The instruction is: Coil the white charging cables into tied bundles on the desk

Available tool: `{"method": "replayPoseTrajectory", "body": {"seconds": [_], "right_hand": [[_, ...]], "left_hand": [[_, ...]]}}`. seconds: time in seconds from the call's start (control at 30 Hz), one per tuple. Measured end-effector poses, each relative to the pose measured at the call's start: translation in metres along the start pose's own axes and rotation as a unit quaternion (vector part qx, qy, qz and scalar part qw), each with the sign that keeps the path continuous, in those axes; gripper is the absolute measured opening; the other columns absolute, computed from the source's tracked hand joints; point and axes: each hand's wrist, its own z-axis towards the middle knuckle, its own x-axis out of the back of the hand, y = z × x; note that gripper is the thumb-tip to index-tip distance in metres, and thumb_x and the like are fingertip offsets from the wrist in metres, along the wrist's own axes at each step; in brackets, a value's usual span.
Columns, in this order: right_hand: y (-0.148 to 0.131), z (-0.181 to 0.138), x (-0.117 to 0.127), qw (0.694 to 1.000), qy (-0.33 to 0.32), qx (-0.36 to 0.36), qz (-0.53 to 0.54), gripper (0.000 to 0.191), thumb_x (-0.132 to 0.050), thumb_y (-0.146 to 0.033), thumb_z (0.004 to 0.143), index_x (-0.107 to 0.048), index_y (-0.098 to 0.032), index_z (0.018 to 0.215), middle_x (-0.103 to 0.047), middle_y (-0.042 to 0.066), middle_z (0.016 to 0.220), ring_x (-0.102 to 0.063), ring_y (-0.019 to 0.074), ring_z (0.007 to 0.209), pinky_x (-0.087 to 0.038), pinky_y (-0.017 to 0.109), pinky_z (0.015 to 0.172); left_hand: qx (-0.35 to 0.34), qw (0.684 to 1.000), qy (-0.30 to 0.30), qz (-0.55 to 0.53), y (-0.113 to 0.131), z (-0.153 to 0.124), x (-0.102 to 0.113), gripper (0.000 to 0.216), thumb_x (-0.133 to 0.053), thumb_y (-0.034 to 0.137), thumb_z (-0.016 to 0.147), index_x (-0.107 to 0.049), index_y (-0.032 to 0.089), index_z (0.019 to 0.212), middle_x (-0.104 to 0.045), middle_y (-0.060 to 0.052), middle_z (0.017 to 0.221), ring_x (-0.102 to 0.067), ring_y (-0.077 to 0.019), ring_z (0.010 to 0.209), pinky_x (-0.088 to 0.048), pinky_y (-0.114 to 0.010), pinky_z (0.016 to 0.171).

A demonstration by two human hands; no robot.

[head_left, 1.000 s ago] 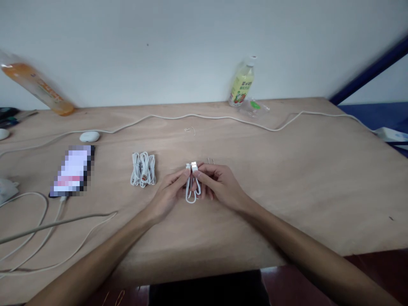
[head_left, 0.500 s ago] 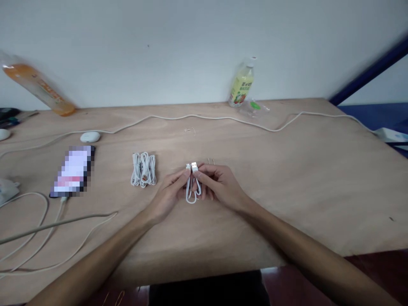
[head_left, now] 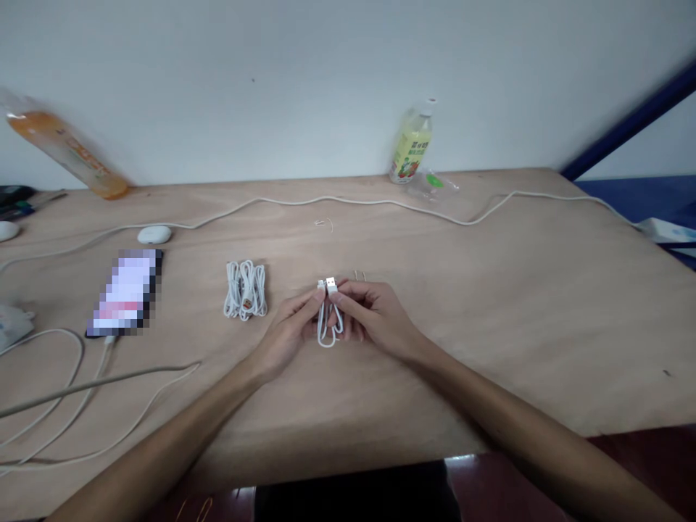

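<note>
Between my two hands is a white USB cable (head_left: 326, 342), its loop hanging below my fingers. My left hand (head_left: 291, 322) pinches the cable by its smaller plug, while my right hand (head_left: 375, 312) grips it just under the metal USB plug. Both plugs point away from me, side by side. To the left of my hands lies a row of bundled white cables (head_left: 246, 290). Two short thin ties (head_left: 359, 275) show just beyond my right hand, and a few more thin ties (head_left: 323, 223) lie farther back.
A phone (head_left: 125, 293) with a charging cable lies at left, near a white earbud case (head_left: 154, 234). An orange drink bottle (head_left: 70, 156) and a yellow-green bottle (head_left: 412, 148) lean at the wall. A long white cord (head_left: 326, 197) crosses the wooden table (head_left: 516, 304).
</note>
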Motion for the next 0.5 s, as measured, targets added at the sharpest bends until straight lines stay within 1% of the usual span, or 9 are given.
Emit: {"method": "replayPoseTrajectory", "body": {"seconds": [0.1, 0.17, 0.27, 0.4, 0.5], "right_hand": [[-0.0001, 0.0002, 0.0001, 1.0, -0.003, 0.003, 0.0, 0.05, -0.072, -0.066, 0.097, -0.071, -0.02, 0.076, -0.071, 0.0, 0.069, -0.058, 0.0086, 0.048, -0.042, 0.02, 0.042], [-0.0005, 0.0003, 0.0002, 1.0, -0.005, 0.003, 0.0, 0.049, -0.072, -0.064, 0.098, -0.071, -0.02, 0.076, -0.071, 0.0, 0.069, -0.058, 0.0086, 0.048, -0.042, 0.02, 0.042], [-0.0014, 0.0005, 0.0002, 1.0, -0.008, -0.003, -0.001, 0.046, -0.074, -0.061, 0.098, -0.071, -0.02, 0.077, -0.071, -0.001, 0.068, -0.06, 0.0092, 0.049, -0.042, 0.021, 0.043], [-0.0018, 0.001, 0.0002, 1.0, -0.008, 0.001, -0.006, 0.046, -0.075, -0.06, 0.098, -0.071, -0.02, 0.076, -0.07, -0.001, 0.067, -0.06, 0.0094, 0.049, -0.042, 0.02, 0.042], [-0.0013, 0.0011, 0.0001, 1.0, -0.006, 0.001, -0.009, 0.045, -0.074, -0.059, 0.099, -0.071, -0.02, 0.076, -0.07, -0.001, 0.067, -0.059, 0.0089, 0.048, -0.04, 0.02, 0.042]], "left_hand": [[-0.002, 1.0, -0.007, -0.005, -0.0006, 0.0007, 0.0005, 0.057, -0.074, 0.06, 0.099, -0.078, 0.016, 0.135, -0.06, -0.002, 0.08, -0.063, -0.0213, 0.077, -0.054, -0.038, 0.078], [0.001, 1.0, -0.011, -0.007, -0.0003, 0.0009, 0.0001, 0.057, -0.075, 0.06, 0.098, -0.078, 0.016, 0.135, -0.059, -0.001, 0.078, -0.063, -0.0213, 0.077, -0.054, -0.039, 0.078], [0.002, 1.0, -0.006, -0.003, 0.0012, 0.0008, -0.0012, 0.055, -0.076, 0.06, 0.097, -0.08, 0.016, 0.129, -0.059, -0.001, 0.079, -0.062, -0.0201, 0.075, -0.054, -0.038, 0.078], [0.001, 1.0, -0.001, 0.008, 0.0022, 0.0006, -0.0016, 0.049, -0.076, 0.06, 0.097, -0.082, 0.014, 0.114, -0.06, -0.002, 0.08, -0.061, -0.0203, 0.077, -0.052, -0.037, 0.078], [0.004, 1.0, 0.0, 0.009, 0.0011, 0.0008, 0.0, 0.049, -0.076, 0.061, 0.097, -0.082, 0.015, 0.113, -0.061, -0.003, 0.081, -0.062, -0.0207, 0.078, -0.051, -0.036, 0.077]]}}
